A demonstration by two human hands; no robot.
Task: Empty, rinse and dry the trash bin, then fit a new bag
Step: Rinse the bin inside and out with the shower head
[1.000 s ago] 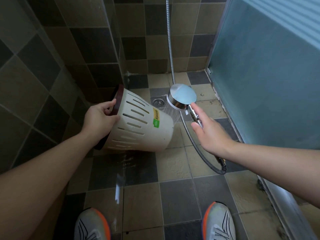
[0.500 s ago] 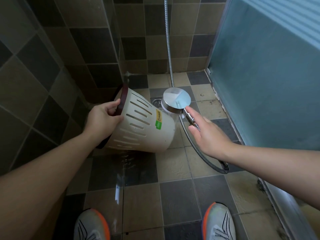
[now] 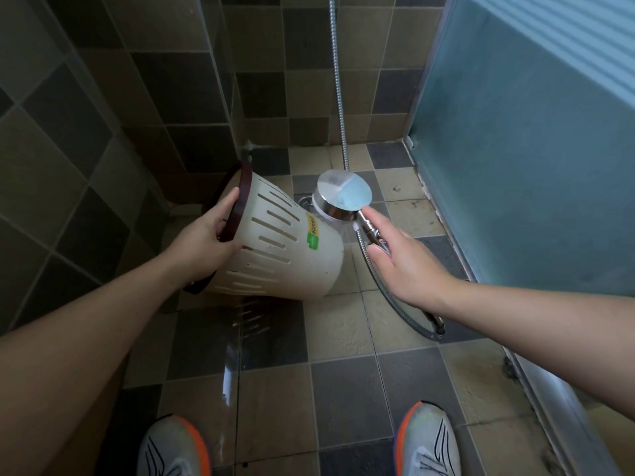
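A cream slotted trash bin (image 3: 285, 252) with a dark brown rim is held on its side above the tiled floor, mouth to the left, base to the right. My left hand (image 3: 206, 235) grips its rim. My right hand (image 3: 402, 255) holds the handle of a chrome shower head (image 3: 343, 195), forefinger stretched along it. The head faces down beside the bin's upper side near the base, and water sprays onto the bin wall. A yellow and green sticker (image 3: 312, 231) is on the bin.
The metal hose (image 3: 338, 80) runs up the back wall and loops on the floor (image 3: 395, 297). A floor drain (image 3: 304, 201) lies behind the bin. Frosted glass (image 3: 515, 149) stands at right, tiled walls at left and back. My two shoes (image 3: 171, 448) are at the bottom. Water streaks the floor.
The shower head has moved left and closer to the bin, over its side. The bin has tilted a little, its rim rising. Both hands keep their grips.
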